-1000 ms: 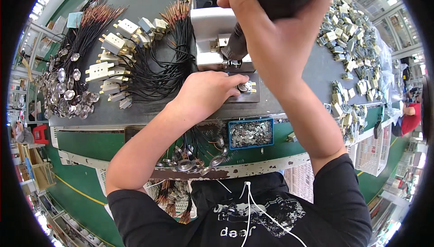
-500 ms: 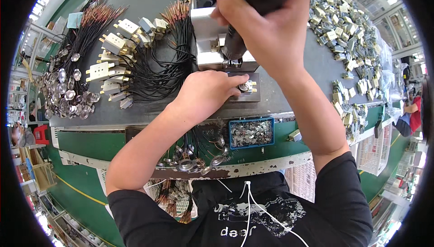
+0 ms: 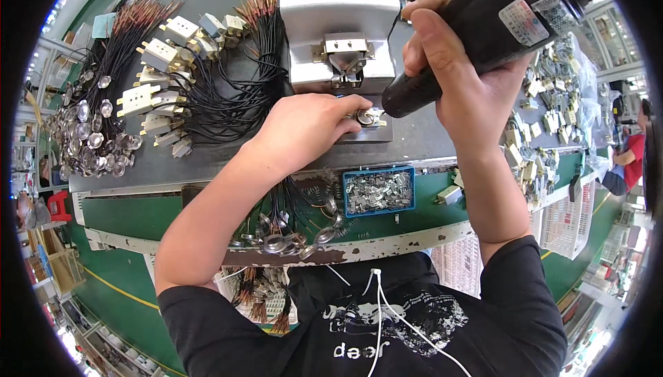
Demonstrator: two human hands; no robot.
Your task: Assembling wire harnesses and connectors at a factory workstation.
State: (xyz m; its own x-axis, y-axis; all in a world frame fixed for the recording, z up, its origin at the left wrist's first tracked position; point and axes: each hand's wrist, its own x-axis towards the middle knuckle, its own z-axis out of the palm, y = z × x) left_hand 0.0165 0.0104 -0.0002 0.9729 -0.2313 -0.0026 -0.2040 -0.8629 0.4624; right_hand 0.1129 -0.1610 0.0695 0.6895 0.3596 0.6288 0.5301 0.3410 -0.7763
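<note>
My right hand [image 3: 476, 87] is wrapped round a black electric screwdriver [image 3: 476, 28], tilted with its nose down to the left, just right of a small metal block [image 3: 366, 137]. A round silver metal cap [image 3: 365, 117] sits on that block beside a small part with brass tabs. My left hand [image 3: 290, 128] reaches in from the left, its index finger and thumb closed on the cap. Its other fingers are tucked under. Directly behind the block stands a silver screw feeder [image 3: 338, 14] with a brass-and-white piece at its front.
Left of the feeder lie black wires [image 3: 228, 111] with white plugs [image 3: 141, 99] and several round metal caps [image 3: 95, 140]. A blue tray of small metal clips [image 3: 378, 192] sits at the front edge. Many plug parts [image 3: 535, 128] are heaped on the right. Another person [image 3: 630, 156] is at far right.
My right hand has swung the screwdriver right and toward me, away from the feeder, whose front now shows. My left hand stays at the cap on the block.
</note>
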